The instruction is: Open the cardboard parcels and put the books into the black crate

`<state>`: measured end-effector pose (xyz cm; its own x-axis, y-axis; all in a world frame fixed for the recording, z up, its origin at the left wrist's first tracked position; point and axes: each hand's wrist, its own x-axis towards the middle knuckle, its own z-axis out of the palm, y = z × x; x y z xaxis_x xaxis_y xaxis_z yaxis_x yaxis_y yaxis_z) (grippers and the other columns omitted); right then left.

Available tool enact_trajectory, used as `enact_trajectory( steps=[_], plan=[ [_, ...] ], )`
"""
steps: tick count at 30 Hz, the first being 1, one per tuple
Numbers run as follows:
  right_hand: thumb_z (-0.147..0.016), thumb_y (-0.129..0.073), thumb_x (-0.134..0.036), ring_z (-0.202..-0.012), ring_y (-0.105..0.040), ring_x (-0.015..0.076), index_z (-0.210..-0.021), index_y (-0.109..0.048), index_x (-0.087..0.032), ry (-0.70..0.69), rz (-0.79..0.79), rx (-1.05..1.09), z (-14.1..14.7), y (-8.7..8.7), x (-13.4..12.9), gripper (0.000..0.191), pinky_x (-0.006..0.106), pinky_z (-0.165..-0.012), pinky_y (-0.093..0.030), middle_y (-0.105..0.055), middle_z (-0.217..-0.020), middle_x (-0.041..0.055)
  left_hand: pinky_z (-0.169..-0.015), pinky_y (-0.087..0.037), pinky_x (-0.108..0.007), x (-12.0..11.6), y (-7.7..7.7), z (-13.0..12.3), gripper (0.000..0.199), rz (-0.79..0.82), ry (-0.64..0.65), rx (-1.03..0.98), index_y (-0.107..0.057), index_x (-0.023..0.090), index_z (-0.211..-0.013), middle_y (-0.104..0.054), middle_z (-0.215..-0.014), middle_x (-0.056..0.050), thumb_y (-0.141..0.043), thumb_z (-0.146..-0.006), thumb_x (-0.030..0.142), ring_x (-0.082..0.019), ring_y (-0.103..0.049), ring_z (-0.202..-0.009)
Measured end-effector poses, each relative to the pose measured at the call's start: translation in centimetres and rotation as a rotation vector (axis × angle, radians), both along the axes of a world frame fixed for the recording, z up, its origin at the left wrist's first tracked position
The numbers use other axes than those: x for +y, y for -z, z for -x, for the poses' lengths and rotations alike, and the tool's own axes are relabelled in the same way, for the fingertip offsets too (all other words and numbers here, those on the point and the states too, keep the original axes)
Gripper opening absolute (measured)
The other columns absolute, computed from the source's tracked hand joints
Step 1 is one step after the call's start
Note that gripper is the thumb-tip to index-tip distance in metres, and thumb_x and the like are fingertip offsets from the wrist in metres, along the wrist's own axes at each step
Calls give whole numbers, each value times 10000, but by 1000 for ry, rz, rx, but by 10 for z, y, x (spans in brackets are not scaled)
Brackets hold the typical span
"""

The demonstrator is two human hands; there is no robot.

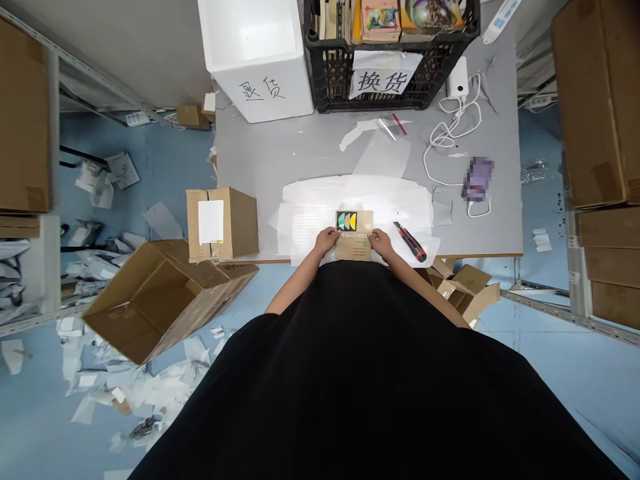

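Observation:
A small tan book [354, 243] with a dark panel of green, cream and yellow shapes on its cover is held near the table's front edge. My left hand [327, 240] grips its left side, and my right hand [382, 243] grips its right side, both with fingers closed on the edges. Beneath it is a white wrapping sheet [310, 220]. To the right of my right hand lies a red and black box cutter [410, 242].
A closed cardboard box [243, 223] stands at the table's left edge. Behind are a white bin [265, 90] and a black crate [333, 83] of books. A phone [479, 179] with a white cable lies right. An open carton [150, 293] and scattered wrappers cover the floor at left.

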<state>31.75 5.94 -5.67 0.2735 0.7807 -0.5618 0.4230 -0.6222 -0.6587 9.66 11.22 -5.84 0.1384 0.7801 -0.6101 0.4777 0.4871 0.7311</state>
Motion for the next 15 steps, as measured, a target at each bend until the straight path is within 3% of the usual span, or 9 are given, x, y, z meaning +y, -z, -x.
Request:
enact_trajectory(
  steps=[2,6,15],
  plan=[
    [-835,-558,-259,-847,-673,211,-960,-646,-214,13,33,35,0,10,-3,159,377,-821,-573,-687,-825,17,-801,-497,-272,-2,8,0,81,24,29,84,-663,205,-891,-631,-731,11,-660,-853,276,-163,-620,-777],
    [-813,-589,-222,-813,-679,196,-977,-645,-225,37,41,63,-3,21,-7,174,357,-824,-585,-670,-779,-2,-887,-504,-298,-5,16,4,202,-23,87,149,-668,203,-1034,-693,-797,-1,-677,-834,225,-185,-667,-851],
    [-810,-648,-199,-774,-685,178,-947,-605,-230,83,76,120,-7,28,-6,147,354,-796,-602,-659,-762,-21,-836,-506,-291,-5,24,7,220,-15,65,158,-655,213,-1049,-693,-802,11,-698,-834,230,-175,-674,-817]
  ],
)
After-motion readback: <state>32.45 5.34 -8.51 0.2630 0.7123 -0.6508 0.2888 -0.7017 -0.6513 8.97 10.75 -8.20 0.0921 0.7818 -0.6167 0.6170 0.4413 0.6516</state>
